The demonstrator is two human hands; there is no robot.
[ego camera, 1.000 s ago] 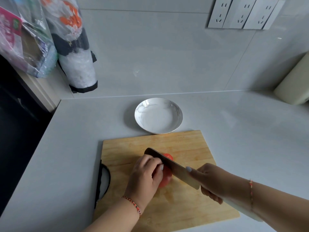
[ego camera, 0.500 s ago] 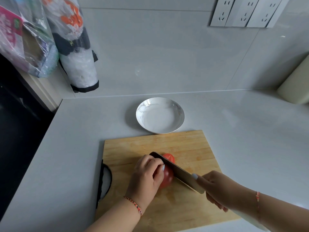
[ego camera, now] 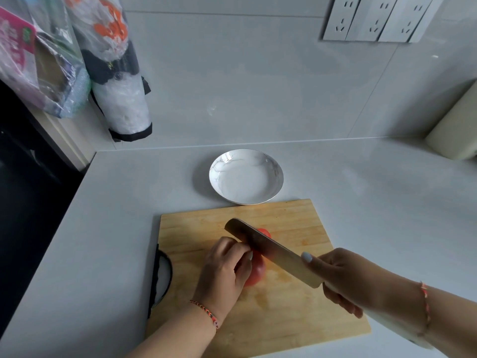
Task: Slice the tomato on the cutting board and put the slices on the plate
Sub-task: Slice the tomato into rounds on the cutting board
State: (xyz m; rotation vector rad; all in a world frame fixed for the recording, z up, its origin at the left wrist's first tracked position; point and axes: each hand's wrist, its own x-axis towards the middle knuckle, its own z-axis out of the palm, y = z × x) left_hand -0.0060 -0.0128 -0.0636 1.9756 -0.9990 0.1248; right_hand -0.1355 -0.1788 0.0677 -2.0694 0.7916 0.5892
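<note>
A red tomato lies on the wooden cutting board. My left hand is curled over the tomato's left side and holds it down. My right hand grips the handle of a broad knife, forefinger along the blade's back. The blade slants across the tomato's top, its tip toward the far left. A small red piece shows just beyond the blade. The white marbled plate stands just behind the board with nothing in it.
Plastic bags hang on the wall at the far left, above the counter's left edge. A cream appliance stands at the far right. Wall sockets are up on the right. A black handle sticks out from the board's left edge.
The knife first drew back toward me through the tomato, then rose and slid forward again across its top. My left hand has stayed on the tomato.
</note>
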